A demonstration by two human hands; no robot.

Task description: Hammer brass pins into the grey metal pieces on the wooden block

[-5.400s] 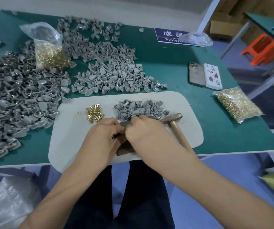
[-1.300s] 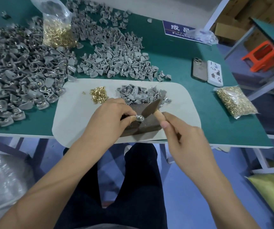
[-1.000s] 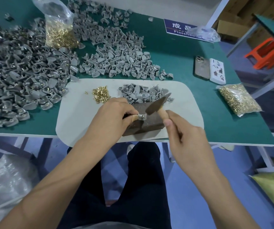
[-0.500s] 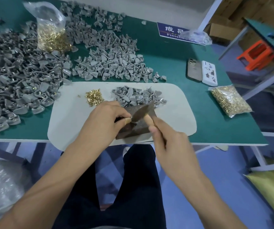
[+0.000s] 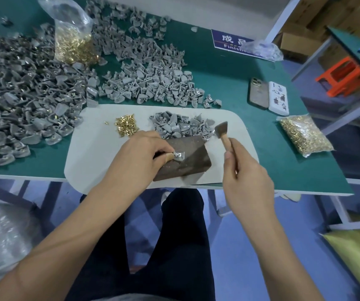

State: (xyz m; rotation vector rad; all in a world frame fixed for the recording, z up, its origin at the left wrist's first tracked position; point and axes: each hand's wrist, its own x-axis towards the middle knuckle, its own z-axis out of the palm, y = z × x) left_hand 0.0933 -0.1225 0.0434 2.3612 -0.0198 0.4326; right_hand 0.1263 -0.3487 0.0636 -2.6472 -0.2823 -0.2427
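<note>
The single head camera is looking forward and down from above the person's lap, close to both hands. It is facing the green table, whose near edge is crossing the middle; the floor is showing below.

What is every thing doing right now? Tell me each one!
Left hand: pinching the grey piece.
Grey piece: lying on the wooden block.
Wooden block: flat on the white mat.
Right hand: gripping the hammer's handle.
Hammer: raised, off the block.
Loose brass pins: heaped on the white mat.
Phone: face down.
</note>
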